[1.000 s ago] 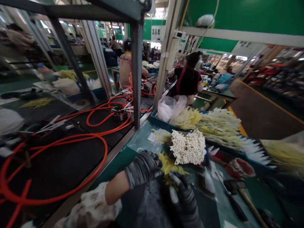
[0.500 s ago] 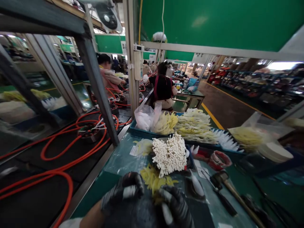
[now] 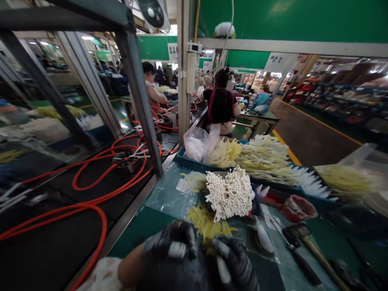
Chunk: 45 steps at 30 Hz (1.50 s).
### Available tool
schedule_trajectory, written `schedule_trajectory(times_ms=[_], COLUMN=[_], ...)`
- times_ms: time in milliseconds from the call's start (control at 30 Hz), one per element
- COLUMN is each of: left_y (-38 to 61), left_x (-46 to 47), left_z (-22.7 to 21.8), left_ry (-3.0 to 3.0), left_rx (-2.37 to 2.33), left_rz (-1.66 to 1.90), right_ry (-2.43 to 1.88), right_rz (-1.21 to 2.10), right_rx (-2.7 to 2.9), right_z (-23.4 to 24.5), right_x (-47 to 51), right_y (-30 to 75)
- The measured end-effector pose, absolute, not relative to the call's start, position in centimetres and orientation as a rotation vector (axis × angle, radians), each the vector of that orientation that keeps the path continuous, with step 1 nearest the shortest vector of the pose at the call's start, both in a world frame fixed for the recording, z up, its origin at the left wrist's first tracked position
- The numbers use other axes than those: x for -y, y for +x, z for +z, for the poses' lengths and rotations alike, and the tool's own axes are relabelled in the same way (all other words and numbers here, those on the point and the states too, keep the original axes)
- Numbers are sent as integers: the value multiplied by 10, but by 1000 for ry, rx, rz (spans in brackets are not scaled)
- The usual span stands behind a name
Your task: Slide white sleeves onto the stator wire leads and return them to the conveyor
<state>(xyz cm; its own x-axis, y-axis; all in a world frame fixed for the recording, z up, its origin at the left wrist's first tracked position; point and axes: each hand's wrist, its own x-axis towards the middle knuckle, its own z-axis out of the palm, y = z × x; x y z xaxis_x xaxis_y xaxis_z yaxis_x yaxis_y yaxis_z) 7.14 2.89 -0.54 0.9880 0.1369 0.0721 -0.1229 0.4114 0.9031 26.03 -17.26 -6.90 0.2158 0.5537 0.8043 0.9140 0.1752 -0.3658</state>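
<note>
My left hand, in a dark grey glove with white wrapping on a finger, is curled with thumb and fingers pressed together. What it pinches, if anything, is too small to make out. My right hand, gloved the same way, is also curled, a little apart from the left. Its fingertips are beside the near end of a loose pile of yellow petal-like strips; whatever lies in its fingers is hidden. Just beyond the pile stands a dense bunch of white-tipped stems.
Blue trays hold pale yellow-green strips and a plastic bag of white pieces. A hammer, a black-handled tool and a white teardrop-shaped piece lie at right. Orange hoses cover the left bench. Co-workers sit further off.
The view has turned slightly left, so the bench and hands appear further right. Both hands keep nearly the same curled pose near the yellow strips.
</note>
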Motion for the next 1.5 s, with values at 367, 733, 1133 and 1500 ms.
schedule_trajectory(times_ms=[367, 733, 1133, 1500], left_y=[72, 79, 73, 72], left_x=[-26, -23, -23, -22], left_z=[2, 0, 0, -2], left_ry=[1047, 1019, 1100, 1061], left_rx=[-32, -67, -40, -75], left_rz=[193, 126, 153, 125], right_ry=[-1455, -1460, -1537, -1521], right_rz=[-554, -511, -555, -574], right_rx=[1559, 1575, 1559, 1479], right_z=[-27, -28, -41, -33], right_x=[164, 163, 166, 162], right_y=[258, 260, 256, 248])
